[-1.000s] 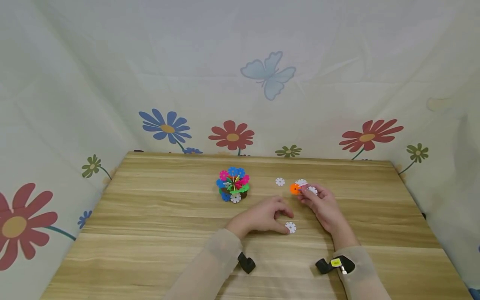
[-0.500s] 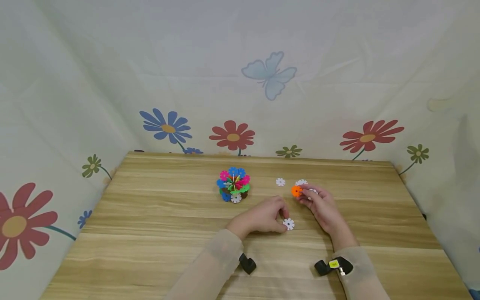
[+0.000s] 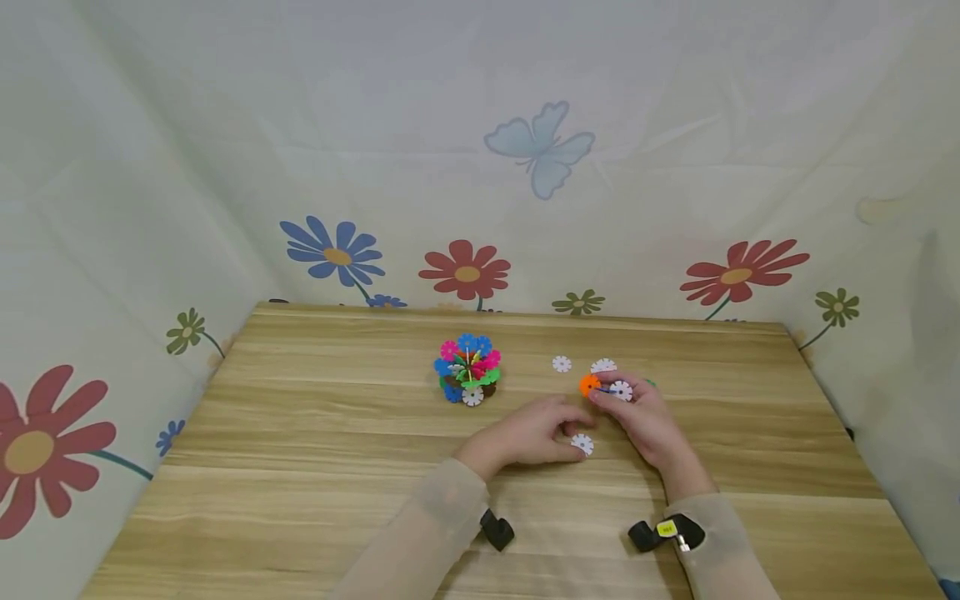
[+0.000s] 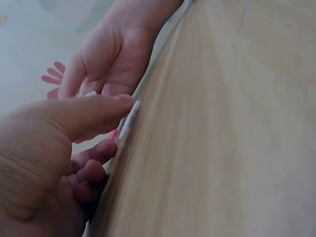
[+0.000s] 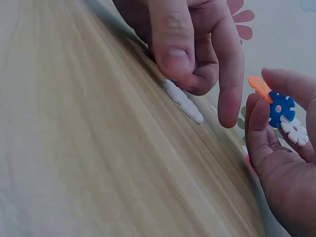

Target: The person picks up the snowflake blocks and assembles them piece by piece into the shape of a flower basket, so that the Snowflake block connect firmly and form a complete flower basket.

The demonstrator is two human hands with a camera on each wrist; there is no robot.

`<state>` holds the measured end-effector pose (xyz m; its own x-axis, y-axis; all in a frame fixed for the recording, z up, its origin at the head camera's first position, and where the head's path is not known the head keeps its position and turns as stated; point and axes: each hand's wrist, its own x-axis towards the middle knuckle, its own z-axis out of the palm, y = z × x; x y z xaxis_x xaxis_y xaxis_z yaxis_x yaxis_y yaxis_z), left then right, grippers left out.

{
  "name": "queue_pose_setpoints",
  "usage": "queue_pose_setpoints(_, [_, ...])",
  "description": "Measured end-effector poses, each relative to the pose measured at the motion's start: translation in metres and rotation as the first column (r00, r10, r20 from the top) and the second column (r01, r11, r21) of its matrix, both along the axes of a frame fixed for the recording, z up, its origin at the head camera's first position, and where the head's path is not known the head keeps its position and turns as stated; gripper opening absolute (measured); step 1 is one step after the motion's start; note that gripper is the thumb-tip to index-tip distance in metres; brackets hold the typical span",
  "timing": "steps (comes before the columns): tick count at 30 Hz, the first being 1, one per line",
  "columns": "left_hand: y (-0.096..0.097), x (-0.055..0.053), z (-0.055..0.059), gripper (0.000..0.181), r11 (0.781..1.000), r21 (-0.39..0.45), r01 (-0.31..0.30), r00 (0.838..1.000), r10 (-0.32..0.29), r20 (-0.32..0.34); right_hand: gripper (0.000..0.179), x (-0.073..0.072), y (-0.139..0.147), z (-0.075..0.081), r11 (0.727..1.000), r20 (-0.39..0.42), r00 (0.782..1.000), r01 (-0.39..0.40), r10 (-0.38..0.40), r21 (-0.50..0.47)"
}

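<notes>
In the head view my left hand (image 3: 532,432) is low over the table, its thumb and fingers at the edge of a white notched flower disc (image 3: 582,445). The right wrist view shows that disc edge-on by the thumb tip, with the index finger stretched out apart from it. My right hand (image 3: 647,417) pinches a small joined group: an orange disc (image 5: 259,88), a blue disc (image 5: 281,108) and a white disc (image 5: 295,131) slotted together. Left of the hands stands a ball-like cluster (image 3: 468,371) of interlocked discs in blue, pink, green, brown and white.
A loose white disc (image 3: 562,364) lies beyond the hands. Another white disc (image 3: 603,366) lies just behind the right fingers, and a green piece (image 3: 651,383) shows partly beside them. The wooden table (image 3: 315,467) meets a flower-printed cloth (image 3: 637,167) at its back edge.
The white disc at my left hand has shifted slightly away from me and tilted, and the index finger has come off it. My right hand has turned its joined discs so the white one faces up.
</notes>
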<state>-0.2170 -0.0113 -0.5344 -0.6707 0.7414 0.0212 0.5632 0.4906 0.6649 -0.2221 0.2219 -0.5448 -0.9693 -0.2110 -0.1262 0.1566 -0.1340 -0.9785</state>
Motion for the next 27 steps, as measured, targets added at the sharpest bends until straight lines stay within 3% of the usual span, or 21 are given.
queue_pose_setpoints(4, [0.002,0.002,0.0,0.028,1.0,-0.021,0.0,1.0,0.0,-0.021,0.031,0.0,-0.001,-0.001,0.998,-0.032,0.999,-0.011,0.013,0.058])
queue_pose_setpoints(8, [0.002,0.003,0.004,0.021,1.0,-0.01,-0.024,1.0,0.024,0.009,0.035,0.001,-0.002,0.0,0.994,-0.052,0.998,-0.016,0.022,0.106])
queue_pose_setpoints(9, [0.003,0.002,0.0,0.02,1.0,-0.008,-0.027,1.0,0.027,0.0,0.036,0.001,-0.002,0.0,0.993,-0.056,0.998,-0.016,0.023,0.114])
queue_pose_setpoints(12, [0.001,-0.001,-0.003,0.017,0.999,0.035,-0.037,0.999,0.037,0.0,0.038,0.001,-0.001,0.001,0.991,-0.061,0.998,-0.013,0.021,0.135])
queue_pose_setpoints(15, [-0.002,-0.004,-0.008,0.011,0.99,0.098,-0.103,0.994,0.098,0.052,0.038,0.001,-0.001,0.001,0.988,-0.06,0.998,-0.004,0.013,0.152])
queue_pose_setpoints(17, [-0.005,-0.004,-0.004,0.008,0.972,0.148,-0.183,0.979,0.166,0.116,0.039,0.001,-0.001,0.001,0.986,-0.062,0.998,-0.001,0.012,0.164])
queue_pose_setpoints(21, [-0.009,-0.004,-0.002,0.004,0.902,0.248,-0.355,0.925,0.299,0.235,0.04,0.001,-0.002,0.001,0.981,-0.076,0.997,0.002,0.013,0.196])
queue_pose_setpoints(24, [-0.01,-0.005,-0.003,0.005,0.848,0.319,-0.423,0.897,0.343,0.278,0.04,0.002,-0.003,0.002,0.976,-0.091,0.996,-0.006,0.026,0.216])
queue_pose_setpoints(27, [-0.01,-0.006,-0.003,0.004,0.806,0.376,-0.457,0.883,0.359,0.303,0.038,0.003,-0.003,0.003,0.981,-0.086,0.996,-0.019,0.036,0.191])
